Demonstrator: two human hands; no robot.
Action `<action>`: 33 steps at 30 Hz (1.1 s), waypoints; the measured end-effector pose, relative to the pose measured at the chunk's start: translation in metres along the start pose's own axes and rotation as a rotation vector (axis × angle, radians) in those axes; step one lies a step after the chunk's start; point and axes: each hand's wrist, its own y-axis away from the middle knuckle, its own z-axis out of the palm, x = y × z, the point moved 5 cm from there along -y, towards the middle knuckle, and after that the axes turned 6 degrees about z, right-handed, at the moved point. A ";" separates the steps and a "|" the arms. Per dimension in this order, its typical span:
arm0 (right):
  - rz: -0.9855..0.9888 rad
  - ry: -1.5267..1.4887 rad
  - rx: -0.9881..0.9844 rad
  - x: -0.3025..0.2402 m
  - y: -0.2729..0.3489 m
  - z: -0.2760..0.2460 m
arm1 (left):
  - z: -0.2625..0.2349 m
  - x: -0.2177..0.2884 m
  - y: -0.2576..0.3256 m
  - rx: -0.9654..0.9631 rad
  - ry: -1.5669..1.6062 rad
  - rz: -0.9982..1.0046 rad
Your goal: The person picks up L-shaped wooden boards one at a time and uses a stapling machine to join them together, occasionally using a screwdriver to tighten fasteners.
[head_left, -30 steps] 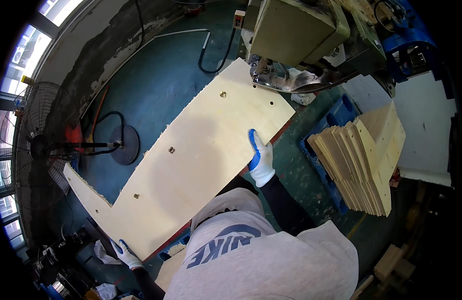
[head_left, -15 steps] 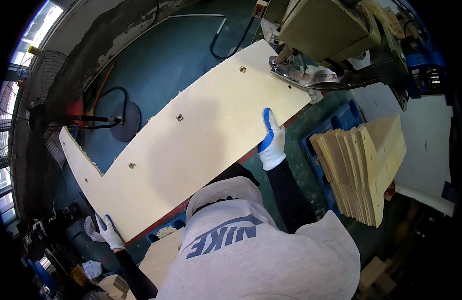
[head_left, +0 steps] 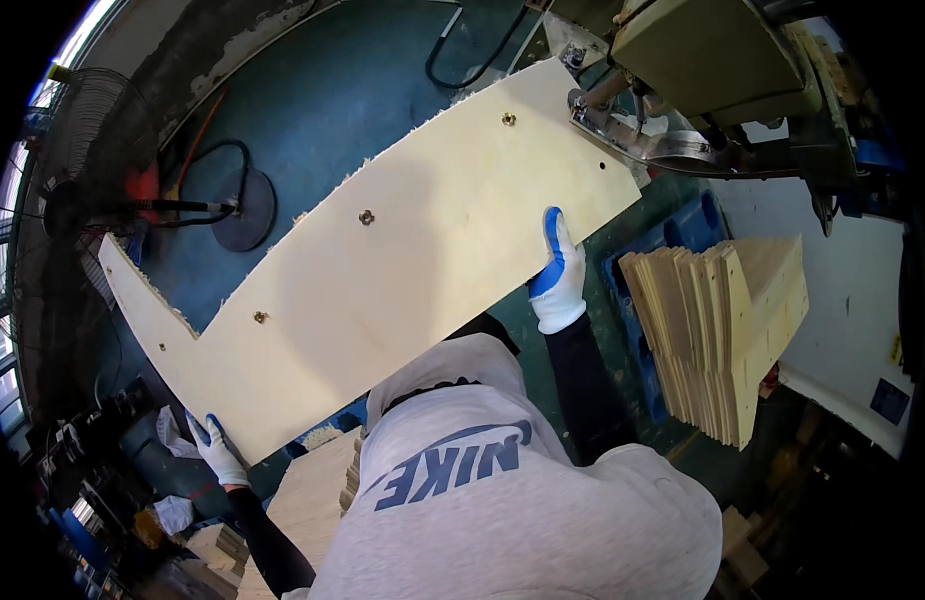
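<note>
Daylight comes from windows (head_left: 80,38) to the far left of the pale panel (head_left: 462,230), their glass burnt out to white. The panel is bright and crisp, with one broad, soft-edged shadow (head_left: 367,275) over its middle. Small glints show on the machine's metal foot (head_left: 682,146) at the panel's upper right end; the wood stack (head_left: 697,330) right of the panel is well lit. Left of the panel, the fan (head_left: 67,210) looks dim and indistinct, and clutter below the panel's left end sinks into murk. Beyond the panel, fisheye distortion curves the wall's base; black swallows the corners.
</note>
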 end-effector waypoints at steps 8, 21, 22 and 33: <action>0.380 -0.535 0.061 -0.019 -0.012 0.005 | -0.011 -0.008 -0.020 -0.096 -0.010 -0.049; 0.352 -0.594 0.065 -0.015 -0.010 0.011 | -0.007 0.001 -0.034 -0.087 -0.026 -0.031; 0.360 -0.587 0.054 -0.010 -0.015 0.014 | -0.004 0.001 -0.033 -0.092 0.002 -0.047; 0.451 -0.858 0.125 -0.011 -0.043 0.041 | 0.008 0.006 -0.035 0.049 -0.034 0.017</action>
